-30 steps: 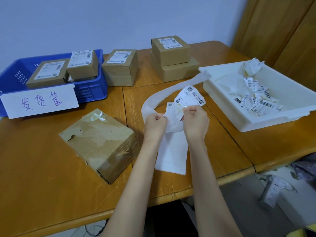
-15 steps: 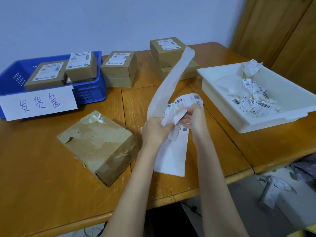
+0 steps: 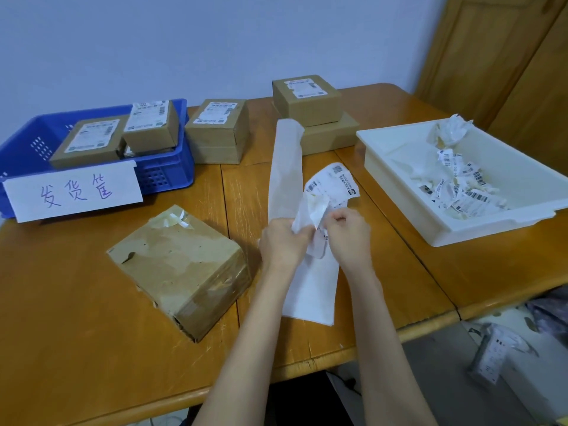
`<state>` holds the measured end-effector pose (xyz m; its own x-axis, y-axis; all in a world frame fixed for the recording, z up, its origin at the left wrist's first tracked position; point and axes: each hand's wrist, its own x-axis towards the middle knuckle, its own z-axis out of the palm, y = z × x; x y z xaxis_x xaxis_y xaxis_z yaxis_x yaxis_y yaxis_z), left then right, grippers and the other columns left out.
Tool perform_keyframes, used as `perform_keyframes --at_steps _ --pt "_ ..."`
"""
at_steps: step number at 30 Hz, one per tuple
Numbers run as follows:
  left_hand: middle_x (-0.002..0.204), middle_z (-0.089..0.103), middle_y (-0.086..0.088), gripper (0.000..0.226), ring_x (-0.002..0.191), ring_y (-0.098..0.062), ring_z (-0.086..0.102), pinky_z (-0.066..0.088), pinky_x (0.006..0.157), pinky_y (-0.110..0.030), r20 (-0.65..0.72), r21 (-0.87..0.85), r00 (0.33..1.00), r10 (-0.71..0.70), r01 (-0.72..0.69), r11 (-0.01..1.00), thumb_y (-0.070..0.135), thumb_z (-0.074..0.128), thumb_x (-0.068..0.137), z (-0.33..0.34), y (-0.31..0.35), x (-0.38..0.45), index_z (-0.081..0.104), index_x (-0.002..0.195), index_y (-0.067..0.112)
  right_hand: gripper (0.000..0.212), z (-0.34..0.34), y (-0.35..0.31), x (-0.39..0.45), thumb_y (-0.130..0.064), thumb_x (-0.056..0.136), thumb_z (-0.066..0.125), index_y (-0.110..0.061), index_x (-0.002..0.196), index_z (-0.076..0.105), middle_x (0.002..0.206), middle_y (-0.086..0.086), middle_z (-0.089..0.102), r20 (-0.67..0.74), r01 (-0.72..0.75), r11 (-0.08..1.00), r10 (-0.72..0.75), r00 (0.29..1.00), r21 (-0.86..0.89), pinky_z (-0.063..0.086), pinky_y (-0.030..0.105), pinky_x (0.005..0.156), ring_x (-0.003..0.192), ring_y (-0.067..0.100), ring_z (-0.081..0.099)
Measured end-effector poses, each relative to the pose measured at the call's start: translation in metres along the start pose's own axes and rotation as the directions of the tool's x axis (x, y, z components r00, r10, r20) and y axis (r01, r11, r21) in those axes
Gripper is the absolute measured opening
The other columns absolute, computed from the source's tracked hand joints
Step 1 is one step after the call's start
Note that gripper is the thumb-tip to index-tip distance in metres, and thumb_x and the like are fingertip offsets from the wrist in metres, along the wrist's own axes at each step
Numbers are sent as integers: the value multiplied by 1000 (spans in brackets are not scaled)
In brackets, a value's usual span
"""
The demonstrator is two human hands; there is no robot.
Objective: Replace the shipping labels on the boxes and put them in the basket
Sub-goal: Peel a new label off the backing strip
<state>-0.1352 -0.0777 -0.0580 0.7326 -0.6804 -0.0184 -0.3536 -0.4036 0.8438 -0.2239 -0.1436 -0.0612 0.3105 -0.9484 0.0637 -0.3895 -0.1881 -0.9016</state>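
White backing strip is rising away from left hand, which is gripping its base; right hand is pinching the shipping label, peeling rightward. Bare box is lying left of both, nearer left hand. Blue basket is holding 2 labelled boxes; white tray, label scraps.

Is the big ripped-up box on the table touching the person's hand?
Apart. The head view shows bare wooden table between the torn box and the left hand, which grips the white paper strip instead.
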Motion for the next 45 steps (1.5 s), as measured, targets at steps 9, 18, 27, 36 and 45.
perform_keyframes --at_steps 9,18,27,36,45 --pt "76 68 -12 29 77 -33 63 48 70 -38 34 -163 999 -39 44 986 34 68 81 0 5 -1 67 68 8 4 -5 -3 -5 -20 80 75 -22 79 72 92 -9 65 23 143 986 -146 989 82 45 17 76 88 5 61" --pt "76 64 -2 26 95 -36 65 49 82 -38 87 -60 995 -54 59 996 18 67 88 -4 9 -6 58 64 22 9 0 -3 -7 -23 90 63 -17 89 69 86 -3 72 -217 139 981 -166 962 -134 49 40 83 83 16 65" --pt "76 59 -1 15 80 -23 56 39 69 -30 223 -138 970 -95 128 982 12 64 87 -13 10 -7 63 72 13 6 -9 -8 1 -18 88 68 -18 89 74 78 -8 68 -234 26 1000 -24 972 6 53 29 72 77 10 65" --pt "68 49 -1 44 67 -17 45 34 65 -33 52 -230 999 9 3 973 38 45 103 -6 6 -7 53 67 15 22 -25 -18 3 -12 89 50 -7 71 62 65 -4 65 283 -273 896 176 943 351 44 19 60 60 9 58" --pt "56 36 2 50 55 -13 33 24 54 -28 -23 -232 999 32 -36 972 30 46 104 -2 11 -5 37 56 18 51 -26 -25 -12 -56 96 41 -14 94 71 66 -5 67 335 -286 798 113 935 530 46 9 45 55 1 64"
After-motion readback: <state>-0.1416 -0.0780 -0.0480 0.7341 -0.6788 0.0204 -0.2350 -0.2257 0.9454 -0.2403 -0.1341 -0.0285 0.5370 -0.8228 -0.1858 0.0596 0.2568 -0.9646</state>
